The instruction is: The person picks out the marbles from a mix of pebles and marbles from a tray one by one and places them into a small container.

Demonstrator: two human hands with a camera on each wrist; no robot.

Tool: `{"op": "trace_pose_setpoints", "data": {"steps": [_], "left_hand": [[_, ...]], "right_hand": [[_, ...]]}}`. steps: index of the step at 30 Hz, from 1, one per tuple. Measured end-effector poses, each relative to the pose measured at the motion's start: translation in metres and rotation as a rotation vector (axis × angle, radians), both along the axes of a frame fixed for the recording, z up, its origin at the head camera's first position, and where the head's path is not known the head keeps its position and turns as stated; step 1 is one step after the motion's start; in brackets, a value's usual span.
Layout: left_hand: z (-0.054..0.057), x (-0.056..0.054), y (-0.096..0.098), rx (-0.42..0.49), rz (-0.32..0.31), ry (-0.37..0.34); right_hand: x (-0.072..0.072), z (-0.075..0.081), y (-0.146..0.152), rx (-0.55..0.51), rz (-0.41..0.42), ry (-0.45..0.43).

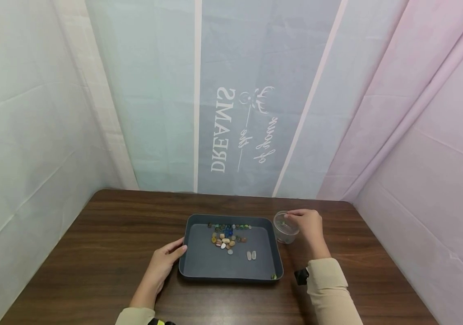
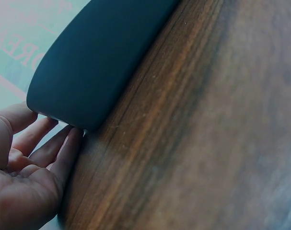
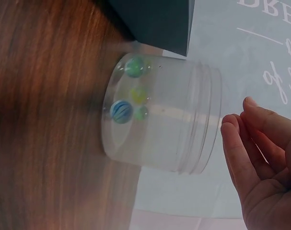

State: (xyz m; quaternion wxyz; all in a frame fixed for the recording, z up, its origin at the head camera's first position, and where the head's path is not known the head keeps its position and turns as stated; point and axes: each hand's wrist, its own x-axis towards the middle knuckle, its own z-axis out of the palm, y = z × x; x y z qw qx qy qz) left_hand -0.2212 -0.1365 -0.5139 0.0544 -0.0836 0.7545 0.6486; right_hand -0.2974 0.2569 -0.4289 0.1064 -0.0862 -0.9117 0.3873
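A dark grey rectangular tray (image 1: 215,268) lies on the table with glass marbles (image 1: 227,230) and small pebbles (image 1: 225,241) inside. My left hand (image 1: 165,264) grips its left edge, thumb over the rim and fingers against the outer wall; in the left wrist view the left hand (image 2: 35,167) meets the tray's side (image 2: 83,67). Just right of the tray stands a clear plastic jar (image 1: 286,235). Over its open mouth is my right hand (image 1: 307,224). In the right wrist view several marbles (image 3: 121,111) sit at the jar's bottom, and the right hand's loosely bent fingers (image 3: 238,153) show nothing between them.
Two pale oblong stones (image 1: 251,255) lie apart from the main cluster in the tray, and a greenish marble (image 1: 274,276) rests in its near right corner. The brown wooden table (image 1: 126,243) is bordered by hanging cloth (image 1: 166,113) behind and at both sides.
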Motion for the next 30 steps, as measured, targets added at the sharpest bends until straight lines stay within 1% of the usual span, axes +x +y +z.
{"op": "trace_pose_setpoints", "data": {"steps": [4, 11, 18, 25, 30], "left_hand": [[0.001, 0.000, 0.000, -0.001, 0.002, -0.002], [0.003, 0.000, 0.000, 0.003, 0.006, -0.009], [0.002, 0.000, -0.001, 0.003, 0.006, -0.009], [0.002, 0.000, -0.001, -0.002, 0.007, -0.016], [0.002, 0.001, 0.000, 0.000, 0.003, -0.007]], "right_hand": [[0.000, 0.006, -0.008, -0.015, 0.005, 0.000], [-0.005, 0.016, -0.026, 0.021, 0.044, 0.043], [-0.009, 0.023, -0.044, -0.018, 0.076, 0.076], [-0.010, 0.028, -0.066, -0.032, 0.136, 0.039], [-0.015, 0.023, -0.081, -0.061, 0.182, -0.002]]}}
